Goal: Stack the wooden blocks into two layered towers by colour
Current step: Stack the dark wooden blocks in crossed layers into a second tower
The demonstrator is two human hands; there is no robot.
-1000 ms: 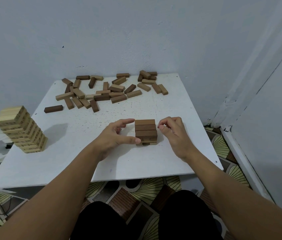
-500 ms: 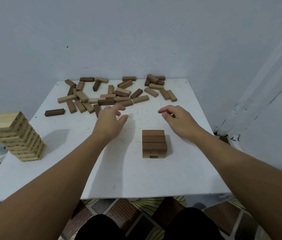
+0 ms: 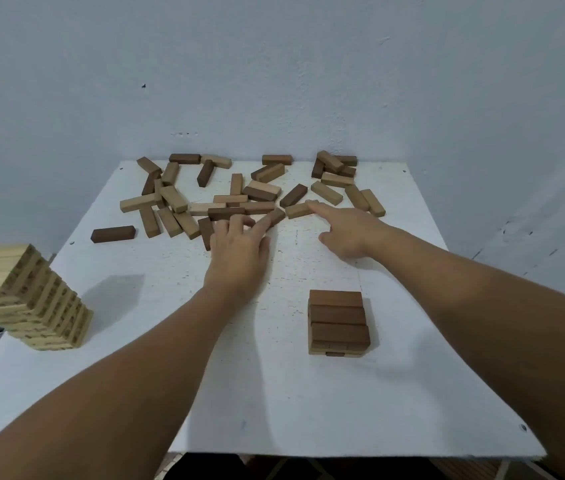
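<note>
1. Two towers stand on the white table (image 3: 274, 403). The pale tower (image 3: 28, 299) rises many layers high at the left edge. The dark tower (image 3: 338, 323) sits low at near right, three dark blocks across its top layer, paler wood showing in the course beneath.
2. Loose blocks (image 3: 249, 195), light and dark mixed, lie scattered flat along the far edge by the wall, pointing every way; one dark block (image 3: 113, 234) lies apart at far left.
3. Left hand (image 3: 239, 251) reaches into the pile's near edge, fingers spread and extended. Its fingertips touch a dark block (image 3: 274, 216), whose long axis runs diagonally up to the right; nothing is gripped.
4. Right hand (image 3: 346, 230) lies just right of it, forefinger extended onto the end of a tan block (image 3: 298, 210) lying roughly crosswise; other fingers loosely bent, no grip.
5. Judgement: the dark block lies directly ahead of the left fingertips, so the left hand is better placed. It looks plain, rectangular and smooth-faced, and would need carrying back to the near right.
</note>
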